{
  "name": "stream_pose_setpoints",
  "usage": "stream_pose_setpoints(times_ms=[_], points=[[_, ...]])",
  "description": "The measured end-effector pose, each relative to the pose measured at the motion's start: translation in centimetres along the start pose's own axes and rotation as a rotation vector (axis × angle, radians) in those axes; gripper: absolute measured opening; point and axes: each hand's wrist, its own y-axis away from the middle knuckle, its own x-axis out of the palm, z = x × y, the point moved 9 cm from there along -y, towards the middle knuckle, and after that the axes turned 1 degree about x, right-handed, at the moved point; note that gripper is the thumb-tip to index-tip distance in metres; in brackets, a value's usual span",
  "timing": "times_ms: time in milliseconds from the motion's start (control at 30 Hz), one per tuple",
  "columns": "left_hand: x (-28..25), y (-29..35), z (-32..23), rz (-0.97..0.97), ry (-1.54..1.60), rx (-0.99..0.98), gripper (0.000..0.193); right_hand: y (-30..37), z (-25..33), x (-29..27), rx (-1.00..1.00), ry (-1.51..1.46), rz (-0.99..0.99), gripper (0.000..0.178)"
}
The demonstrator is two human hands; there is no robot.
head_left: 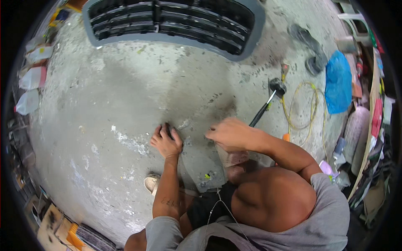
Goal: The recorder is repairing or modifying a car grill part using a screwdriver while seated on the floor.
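My left hand (166,142) is low over the concrete floor, fingers curled, with a small dark object (168,131) between thumb and forefinger. To its right, my right hand (233,134) is closed, thumb and fingertips pressed together; what they pinch is hidden. Between and below the hands shows a faint see-through sheet-like shape (201,167), whose edges are hard to make out. A mallet-like tool (260,114) with a black head and handle lies just beyond my right wrist, its handle end partly hidden by that hand.
Ahead on the floor lies a large black grille with a grey frame (176,39). A yellow cord (289,119), a blue plastic bag (338,81) and a dark crumpled item (307,39) lie to the right. Plastic jugs (33,78) line the left; a tyre-like black piece (94,238) sits lower left.
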Motion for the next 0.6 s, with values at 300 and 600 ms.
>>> stream_pose_setpoints(times_ms=[300,600], points=[[0.4,0.2,-0.2,-0.043,-0.029,0.038,0.040,0.2,-0.6,2.0,0.016,0.002,0.099,0.016],[0.4,0.1,-0.1,-0.043,-0.061,0.039,0.040,0.7,-0.5,2.9,0.000,0.034,0.187,0.018]])
